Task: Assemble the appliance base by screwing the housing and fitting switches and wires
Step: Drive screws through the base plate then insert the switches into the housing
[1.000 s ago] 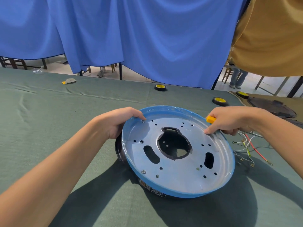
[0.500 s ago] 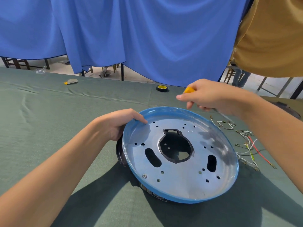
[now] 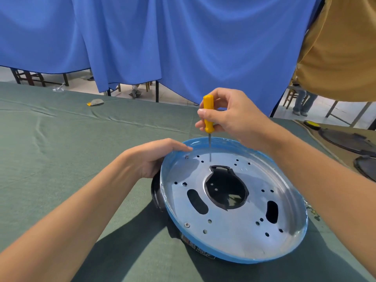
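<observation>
A round metal base plate [image 3: 234,226] with a blue rim and several holes lies on a black housing [image 3: 157,193], tilted toward me. My left hand [image 3: 154,157] grips the plate's far left rim, fingers over the edge. My right hand [image 3: 230,117] holds a yellow-handled screwdriver [image 3: 208,112] upright, its thin shaft pointing down to the plate just behind the central cutout. One screw [image 3: 187,224] sits in the near left of the plate, another [image 3: 186,157] close to my left fingertips.
A green cloth [image 3: 61,159] covers the table. A small grey and yellow piece [image 3: 95,102] lies far left. Black round parts [image 3: 350,139] and a yellow roll [image 3: 311,124] sit at the far right. A person in a mustard shirt [image 3: 341,47] stands at the right. A blue curtain [image 3: 183,37] hangs behind.
My right hand has lifted from the plate's right rim and swung over to its far side, turning the screwdriver upright with the tip down on the plate. My left hand stayed on the rim.
</observation>
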A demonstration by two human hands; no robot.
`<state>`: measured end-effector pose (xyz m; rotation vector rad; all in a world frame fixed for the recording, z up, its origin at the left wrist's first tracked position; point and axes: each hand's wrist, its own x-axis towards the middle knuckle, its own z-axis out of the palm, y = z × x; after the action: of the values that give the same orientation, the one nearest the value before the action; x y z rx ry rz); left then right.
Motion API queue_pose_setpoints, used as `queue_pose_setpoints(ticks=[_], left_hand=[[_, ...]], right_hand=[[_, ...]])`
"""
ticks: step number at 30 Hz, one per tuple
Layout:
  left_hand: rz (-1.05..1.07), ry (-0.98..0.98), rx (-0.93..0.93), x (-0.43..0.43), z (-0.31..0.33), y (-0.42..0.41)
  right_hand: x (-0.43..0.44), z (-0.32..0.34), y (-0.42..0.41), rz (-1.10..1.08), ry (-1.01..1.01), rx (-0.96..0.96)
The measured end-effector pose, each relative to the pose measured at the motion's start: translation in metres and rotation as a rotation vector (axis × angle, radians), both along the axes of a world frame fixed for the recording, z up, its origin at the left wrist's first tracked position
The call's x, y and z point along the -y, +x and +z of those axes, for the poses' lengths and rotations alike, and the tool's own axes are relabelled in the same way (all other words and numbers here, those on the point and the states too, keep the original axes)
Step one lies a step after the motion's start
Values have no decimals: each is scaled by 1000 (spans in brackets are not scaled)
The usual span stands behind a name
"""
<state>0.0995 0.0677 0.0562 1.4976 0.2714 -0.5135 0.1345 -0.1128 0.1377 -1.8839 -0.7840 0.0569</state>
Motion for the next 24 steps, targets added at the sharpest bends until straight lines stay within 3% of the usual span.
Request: queue_pose_setpoints(ticks=[3, 8, 24], left_hand=[[-35, -52, 5, -7, -3, 1], [-90, -98, 31, -18, -7, 2], [-116, -203, 16, -27, -12, 3]], right_hand=[[-7, -5, -1, -72, 138, 65], [-13, -11, -2, -137, 203, 104], [-19, -17, -7, -97, 130, 186]])
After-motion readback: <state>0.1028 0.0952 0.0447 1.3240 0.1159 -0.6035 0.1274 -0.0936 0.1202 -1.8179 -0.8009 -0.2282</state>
